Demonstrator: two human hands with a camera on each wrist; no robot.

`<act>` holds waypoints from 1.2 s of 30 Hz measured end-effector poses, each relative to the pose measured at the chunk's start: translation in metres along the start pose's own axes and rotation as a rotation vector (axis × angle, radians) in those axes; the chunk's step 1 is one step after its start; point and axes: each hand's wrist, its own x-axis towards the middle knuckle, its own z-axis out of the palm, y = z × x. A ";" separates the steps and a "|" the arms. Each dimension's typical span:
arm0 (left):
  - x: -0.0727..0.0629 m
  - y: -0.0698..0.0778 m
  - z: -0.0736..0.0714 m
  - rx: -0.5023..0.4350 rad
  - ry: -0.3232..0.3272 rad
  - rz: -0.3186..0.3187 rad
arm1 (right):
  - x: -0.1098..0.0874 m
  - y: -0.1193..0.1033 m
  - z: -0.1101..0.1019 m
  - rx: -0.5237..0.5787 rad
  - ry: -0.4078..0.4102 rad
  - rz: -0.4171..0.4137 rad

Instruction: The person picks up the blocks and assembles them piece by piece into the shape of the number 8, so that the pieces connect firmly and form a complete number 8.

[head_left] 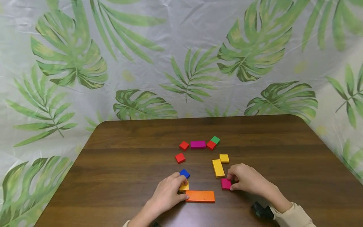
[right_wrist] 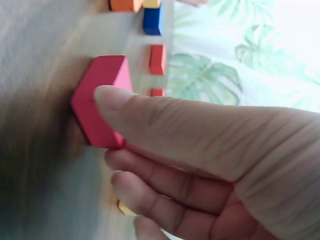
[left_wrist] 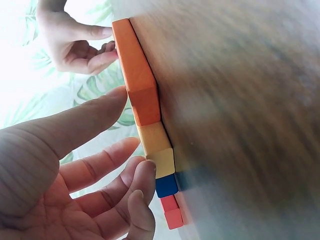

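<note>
My right hand (head_left: pixel 250 179) pinches a small magenta block (head_left: pixel 226 184) on the table between thumb and fingers. In the right wrist view the thumb lies across this pinkish block (right_wrist: pixel 102 100). The left hand (head_left: pixel 168 194) has its thumb against the near-left end of a long orange block (head_left: pixel 200 196). Its other fingers reach over a small yellow block (head_left: pixel 184 186), just behind the orange one. A blue block (head_left: pixel 184 173) sits beyond those fingertips. In the left wrist view the thumb touches the orange block's edge and the loosely bent fingers are by the yellow block (left_wrist: pixel 161 161).
Farther back lie two red blocks (head_left: pixel 184 145), a purple block (head_left: pixel 198 144), and another red block (head_left: pixel 211 145) touching a green one (head_left: pixel 215 140). A long yellow block (head_left: pixel 218 168) and a small yellow block (head_left: pixel 224 158) are left of and behind the right hand. Leaf-patterned cloth hangs behind the wooden table (head_left: pixel 122 157).
</note>
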 end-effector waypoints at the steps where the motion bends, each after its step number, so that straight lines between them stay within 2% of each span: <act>1: 0.000 0.000 0.000 0.000 -0.003 -0.002 | 0.001 -0.001 0.002 -0.005 0.010 -0.015; 15: 0.002 0.001 -0.002 0.009 -0.015 0.001 | 0.008 -0.013 0.022 -0.018 0.111 -0.077; 36: 0.001 0.000 0.000 -0.024 -0.017 0.002 | 0.010 -0.016 0.027 0.011 0.120 -0.106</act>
